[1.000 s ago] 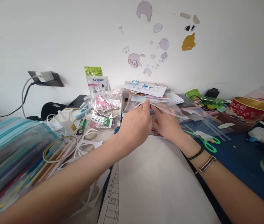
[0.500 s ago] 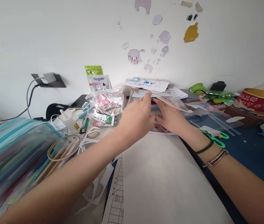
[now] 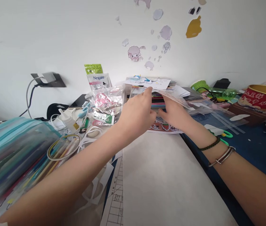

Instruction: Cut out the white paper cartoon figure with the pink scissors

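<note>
Both my hands reach into a stack of papers and clear plastic sleeves (image 3: 161, 86) at the back of the desk. My left hand (image 3: 138, 113) lifts the upper layers, its fingertips curled under a clear sleeve. Beside it, my right hand (image 3: 174, 114) has its fingers pushed into the coloured sheets (image 3: 158, 104) lower in the stack; what they grip is hidden. A large white sheet (image 3: 165, 179) lies on the desk under my forearms.
Clear bags of small items (image 3: 105, 105) and a Nexcare pack (image 3: 98, 80) stand left of the stack. A teal pencil case (image 3: 15, 153) fills the left foreground. Green scissors (image 3: 221, 131) lie on the blue mat, a red tin (image 3: 261, 97) at the right.
My left hand has raised the top layers of the stack, opening a gap. My right hand has slid lower into the coloured sheets. The view has shifted slightly.
</note>
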`<action>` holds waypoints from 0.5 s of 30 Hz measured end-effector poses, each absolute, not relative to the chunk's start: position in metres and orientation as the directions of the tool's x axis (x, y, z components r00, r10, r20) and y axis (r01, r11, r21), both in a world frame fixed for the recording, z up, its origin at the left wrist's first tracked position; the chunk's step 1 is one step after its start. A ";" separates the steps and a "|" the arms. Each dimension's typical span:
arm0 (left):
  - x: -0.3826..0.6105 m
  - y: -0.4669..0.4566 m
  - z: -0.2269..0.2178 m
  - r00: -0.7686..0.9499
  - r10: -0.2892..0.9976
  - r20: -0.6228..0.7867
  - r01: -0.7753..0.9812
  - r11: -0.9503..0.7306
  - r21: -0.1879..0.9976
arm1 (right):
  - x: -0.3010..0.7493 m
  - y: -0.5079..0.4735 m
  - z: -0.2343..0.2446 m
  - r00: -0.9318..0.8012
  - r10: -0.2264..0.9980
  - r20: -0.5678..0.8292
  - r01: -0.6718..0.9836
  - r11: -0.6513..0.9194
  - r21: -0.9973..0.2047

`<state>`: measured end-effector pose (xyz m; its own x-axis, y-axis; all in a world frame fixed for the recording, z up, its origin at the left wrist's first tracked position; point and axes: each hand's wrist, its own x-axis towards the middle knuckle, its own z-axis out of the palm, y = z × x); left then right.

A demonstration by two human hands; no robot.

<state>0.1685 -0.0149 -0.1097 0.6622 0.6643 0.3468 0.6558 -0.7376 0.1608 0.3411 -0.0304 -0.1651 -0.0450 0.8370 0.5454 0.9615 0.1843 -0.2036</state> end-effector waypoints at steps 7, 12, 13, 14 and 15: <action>0.168 -0.014 -0.109 0.656 0.673 0.341 0.665 -0.730 0.160 | 0.344 -0.029 -0.163 -0.002 0.844 0.537 0.951 0.168 -0.261; 0.168 -0.013 -0.109 0.660 0.662 0.357 0.659 -0.737 0.148 | 0.344 -0.030 -0.160 -0.016 0.849 0.529 0.952 0.174 -0.251; 0.168 -0.013 -0.110 0.660 0.661 0.358 0.659 -0.738 0.148 | 0.344 -0.031 -0.159 -0.025 0.850 0.527 0.952 0.181 -0.246; 0.168 -0.013 -0.110 0.659 0.661 0.358 0.659 -0.737 0.149 | 0.344 -0.031 -0.158 -0.033 0.850 0.525 0.952 0.187 -0.242; 0.168 -0.013 -0.110 0.657 0.665 0.356 0.661 -0.735 0.154 | 0.344 -0.032 -0.158 -0.040 0.850 0.525 0.953 0.191 -0.236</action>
